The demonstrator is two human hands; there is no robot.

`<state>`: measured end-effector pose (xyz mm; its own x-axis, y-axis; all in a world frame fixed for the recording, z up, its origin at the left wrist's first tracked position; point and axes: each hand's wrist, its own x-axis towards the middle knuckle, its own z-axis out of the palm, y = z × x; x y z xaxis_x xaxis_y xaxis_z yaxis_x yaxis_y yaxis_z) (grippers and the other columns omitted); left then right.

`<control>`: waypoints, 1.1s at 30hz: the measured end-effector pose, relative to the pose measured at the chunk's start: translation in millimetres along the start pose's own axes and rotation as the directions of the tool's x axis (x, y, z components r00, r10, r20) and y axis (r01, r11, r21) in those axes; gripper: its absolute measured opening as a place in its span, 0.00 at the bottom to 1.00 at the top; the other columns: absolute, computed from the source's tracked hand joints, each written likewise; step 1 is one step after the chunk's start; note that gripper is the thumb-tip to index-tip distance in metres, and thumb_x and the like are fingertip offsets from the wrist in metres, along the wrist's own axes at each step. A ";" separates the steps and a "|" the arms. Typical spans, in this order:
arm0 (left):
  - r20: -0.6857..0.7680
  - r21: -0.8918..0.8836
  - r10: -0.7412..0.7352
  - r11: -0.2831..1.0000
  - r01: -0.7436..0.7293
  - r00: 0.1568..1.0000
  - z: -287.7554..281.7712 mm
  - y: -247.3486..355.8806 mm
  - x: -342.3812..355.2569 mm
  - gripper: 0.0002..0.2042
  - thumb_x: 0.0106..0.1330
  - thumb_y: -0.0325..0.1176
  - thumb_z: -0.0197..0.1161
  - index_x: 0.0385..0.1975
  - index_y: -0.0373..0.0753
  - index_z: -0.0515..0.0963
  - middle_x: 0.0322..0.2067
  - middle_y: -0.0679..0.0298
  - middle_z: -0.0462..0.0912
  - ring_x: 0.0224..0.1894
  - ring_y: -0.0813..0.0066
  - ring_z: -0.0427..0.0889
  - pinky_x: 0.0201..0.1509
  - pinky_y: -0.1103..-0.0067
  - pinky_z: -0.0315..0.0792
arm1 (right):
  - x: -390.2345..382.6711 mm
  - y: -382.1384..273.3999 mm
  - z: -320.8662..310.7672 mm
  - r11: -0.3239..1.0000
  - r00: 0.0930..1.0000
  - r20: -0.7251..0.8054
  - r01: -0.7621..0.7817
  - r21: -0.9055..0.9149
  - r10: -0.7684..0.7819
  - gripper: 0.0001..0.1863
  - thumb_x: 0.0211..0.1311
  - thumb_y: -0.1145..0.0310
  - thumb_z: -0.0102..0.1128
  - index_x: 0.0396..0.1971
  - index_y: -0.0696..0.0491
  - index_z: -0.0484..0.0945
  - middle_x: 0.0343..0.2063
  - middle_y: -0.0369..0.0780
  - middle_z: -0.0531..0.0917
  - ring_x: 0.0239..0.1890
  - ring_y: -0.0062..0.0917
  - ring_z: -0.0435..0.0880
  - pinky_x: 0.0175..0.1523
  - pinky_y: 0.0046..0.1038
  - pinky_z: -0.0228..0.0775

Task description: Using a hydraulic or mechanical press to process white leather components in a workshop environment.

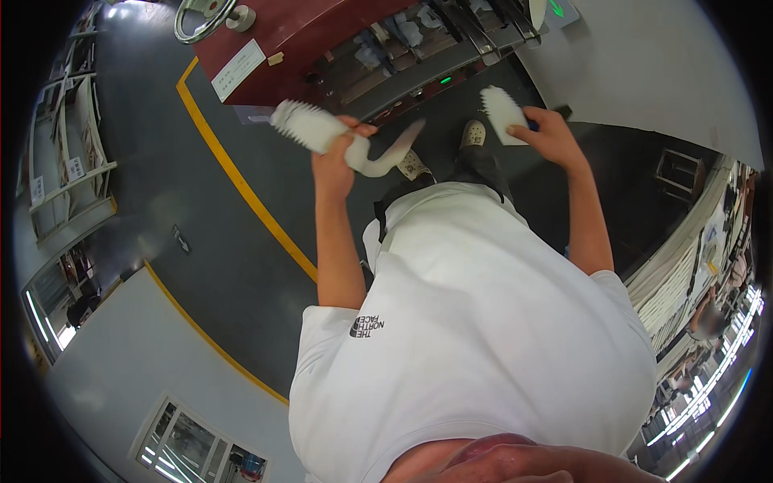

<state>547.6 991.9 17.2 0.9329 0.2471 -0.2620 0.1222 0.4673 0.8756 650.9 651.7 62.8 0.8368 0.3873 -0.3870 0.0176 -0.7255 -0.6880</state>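
Observation:
In my left hand (333, 167) is a white piece with toothed edges (308, 126), gripped near its lower end. It looks thick, perhaps a stack; I cannot tell. From beside that hand a white curved strip (378, 166) hangs to the right, its tip blurred. My right hand (554, 138) pinches the lower corner of a second white toothed piece (502, 113), which stands up with its teeth to the left. What the pieces are made of does not show. Both hands are held out in front of me, apart from each other.
Ahead stands a dark red machine (282, 32) with a metal handwheel (203, 18) and an open front with metal bars (475, 36). A yellow line (233, 181) crosses the dark floor. A rack (76, 169) is at far left, a small metal frame (679, 173) at right.

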 end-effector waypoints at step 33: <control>-0.222 0.114 -0.239 0.957 0.269 0.945 72.5 -35.4 73.1 0.12 0.54 0.32 0.64 0.31 0.28 0.77 0.26 0.58 0.80 0.26 0.72 0.80 0.29 0.78 0.75 | 129.1 -55.2 97.1 0.998 0.975 -0.215 0.060 0.031 -0.052 0.24 0.47 0.46 0.58 0.25 0.55 0.81 0.19 0.45 0.81 0.23 0.35 0.81 0.32 0.31 0.70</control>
<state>636.1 931.8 -3.5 0.7774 0.3105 -0.5470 0.4059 0.4166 0.8134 704.8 797.0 -8.8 0.9327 0.2934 -0.2095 0.0510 -0.6827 -0.7289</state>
